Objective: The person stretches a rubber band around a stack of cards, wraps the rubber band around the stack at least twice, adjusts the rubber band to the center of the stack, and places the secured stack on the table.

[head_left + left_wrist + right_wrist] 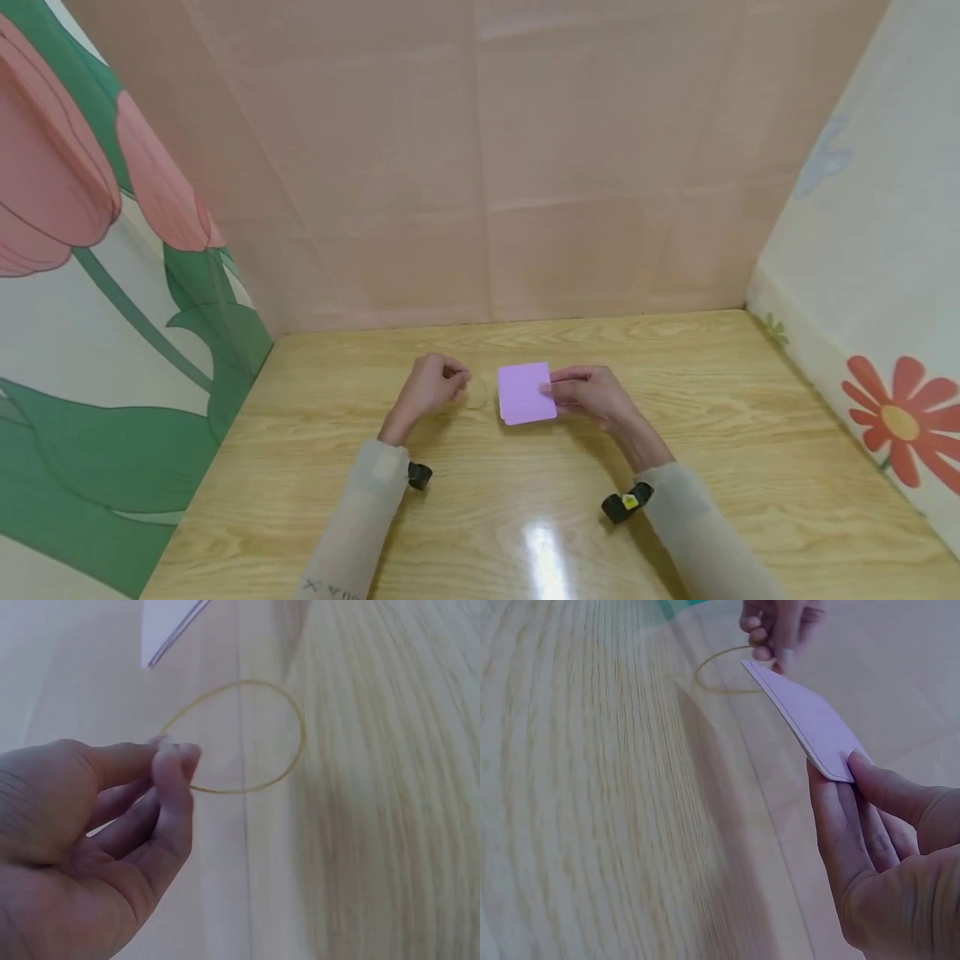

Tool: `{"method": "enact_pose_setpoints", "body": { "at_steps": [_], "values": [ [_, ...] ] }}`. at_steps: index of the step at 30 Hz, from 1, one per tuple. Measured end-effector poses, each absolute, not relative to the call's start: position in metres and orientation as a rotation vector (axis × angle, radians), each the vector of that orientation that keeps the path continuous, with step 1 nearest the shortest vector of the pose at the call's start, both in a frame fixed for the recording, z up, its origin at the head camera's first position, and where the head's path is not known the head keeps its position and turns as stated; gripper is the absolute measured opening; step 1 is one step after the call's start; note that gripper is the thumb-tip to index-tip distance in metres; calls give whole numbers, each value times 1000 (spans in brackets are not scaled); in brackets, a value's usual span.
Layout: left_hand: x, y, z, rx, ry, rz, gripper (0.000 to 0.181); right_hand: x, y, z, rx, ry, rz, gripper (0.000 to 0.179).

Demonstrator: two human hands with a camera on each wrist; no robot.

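Observation:
A thin yellow loop, a rubber band (303,736), hangs from the thumb and fingertips of my left hand (431,385), which pinches one side of it. In the left wrist view the loop is round and slack. My right hand (597,395) holds a small stack of purple square cards (523,393) by its right edge, thumb on top and fingers beneath. The stack is tilted and held above the table, as the right wrist view shows. In the head view the band lies between the left fingertips and the cards, apart from them.
Both hands are over a light wood-grain table (480,508). Behind it rises a wall covered in pinkish-brown sheeting (480,167). Painted side walls stand left and right, with tulips (52,150) and a red flower (900,423). Each wrist wears a black strap.

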State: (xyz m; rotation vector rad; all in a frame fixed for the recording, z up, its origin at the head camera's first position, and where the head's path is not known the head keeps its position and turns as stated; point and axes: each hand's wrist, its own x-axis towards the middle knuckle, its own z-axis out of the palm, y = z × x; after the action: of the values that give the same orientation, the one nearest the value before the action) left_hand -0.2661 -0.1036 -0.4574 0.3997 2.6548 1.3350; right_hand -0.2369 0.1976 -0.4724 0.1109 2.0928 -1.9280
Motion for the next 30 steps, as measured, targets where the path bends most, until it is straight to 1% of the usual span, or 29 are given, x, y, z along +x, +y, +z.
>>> {"method": "enact_pose_setpoints", "body": {
  "at_steps": [8,16,19,30],
  "values": [
    [-266,-92,-453,362,2706,1501,22,-237,188,-475,112,2005,-1992,38],
    [-265,-85,-453,366,2671,1569,24,-237,180,-477,117,1964,-2024,30],
    [-264,-83,-454,371,2663,1576,24,-237,178,-479,122,1954,-2035,29],
    [-260,-76,-452,378,2639,1615,18,-240,171,-487,158,1926,-2068,32]
  ]
}}
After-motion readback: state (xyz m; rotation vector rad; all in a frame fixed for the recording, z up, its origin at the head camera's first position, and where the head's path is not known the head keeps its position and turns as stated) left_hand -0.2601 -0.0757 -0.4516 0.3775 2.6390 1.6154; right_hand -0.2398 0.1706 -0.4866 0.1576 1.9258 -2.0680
